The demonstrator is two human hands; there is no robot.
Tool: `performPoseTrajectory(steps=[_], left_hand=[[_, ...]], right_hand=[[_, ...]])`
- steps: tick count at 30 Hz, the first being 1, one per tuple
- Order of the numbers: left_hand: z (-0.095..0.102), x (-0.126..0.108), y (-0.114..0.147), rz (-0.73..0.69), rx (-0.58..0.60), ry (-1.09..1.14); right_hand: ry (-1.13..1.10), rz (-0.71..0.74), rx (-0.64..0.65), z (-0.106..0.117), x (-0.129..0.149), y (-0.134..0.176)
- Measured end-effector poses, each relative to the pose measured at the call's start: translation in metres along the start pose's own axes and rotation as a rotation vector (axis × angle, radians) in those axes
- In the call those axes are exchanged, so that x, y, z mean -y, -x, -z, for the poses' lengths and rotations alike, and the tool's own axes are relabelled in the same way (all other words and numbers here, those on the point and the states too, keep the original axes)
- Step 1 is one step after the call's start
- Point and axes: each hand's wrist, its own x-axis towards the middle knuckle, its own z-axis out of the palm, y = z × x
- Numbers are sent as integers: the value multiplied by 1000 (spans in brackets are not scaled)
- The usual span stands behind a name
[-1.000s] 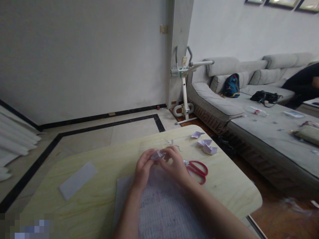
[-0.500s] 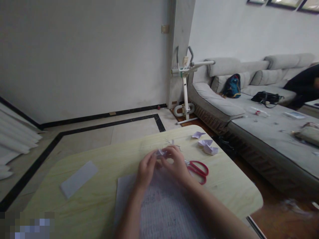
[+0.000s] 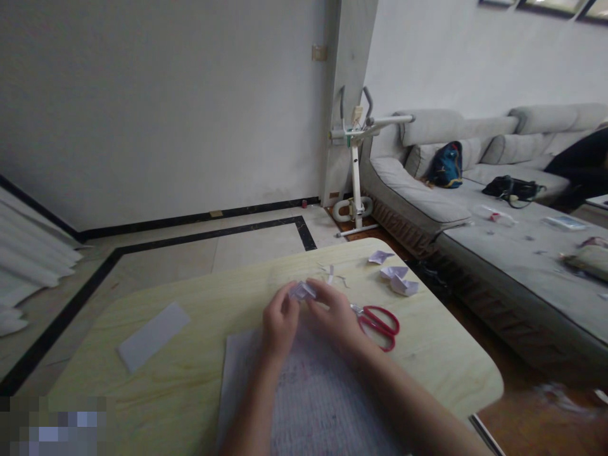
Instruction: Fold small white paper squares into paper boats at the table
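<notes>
A small folded piece of white paper (image 3: 303, 291) is pinched between my two hands, above the top edge of a written-on sheet of paper (image 3: 313, 392). My left hand (image 3: 280, 318) closes on its left side, and my right hand (image 3: 332, 310) grips its right side. Red-handled scissors (image 3: 379, 324) lie just right of my right hand, their blades partly hidden behind it. Beyond my hands are thin paper scraps (image 3: 331, 274). Several folded paper shapes (image 3: 393, 272) sit near the table's far right corner.
A folded white paper strip (image 3: 153, 335) lies on the left of the pale wooden table (image 3: 204, 304). Past the table stand an exercise machine (image 3: 355, 171) and a grey sofa (image 3: 513, 253) holding a blue backpack (image 3: 446, 164) and a black bag (image 3: 510, 188). A person in dark clothes (image 3: 582, 161) shows at the right edge.
My fingers have shifted around the folded paper, which now shows more openly between them. The whole view has moved slightly; the scissors and paper shapes lie as before.
</notes>
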Motion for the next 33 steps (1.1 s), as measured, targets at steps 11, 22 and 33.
performPoseTrajectory(steps=[11, 22, 33], left_hand=[[-2, 0, 0, -39, 13, -97], [-5, -6, 3, -83, 27, -90], [-6, -6, 7, -6, 48, 7]], right_hand=[[143, 5, -12, 2, -8, -1], [48, -43, -159, -2, -1, 3], [-10, -136, -194, -6, -6, 3]])
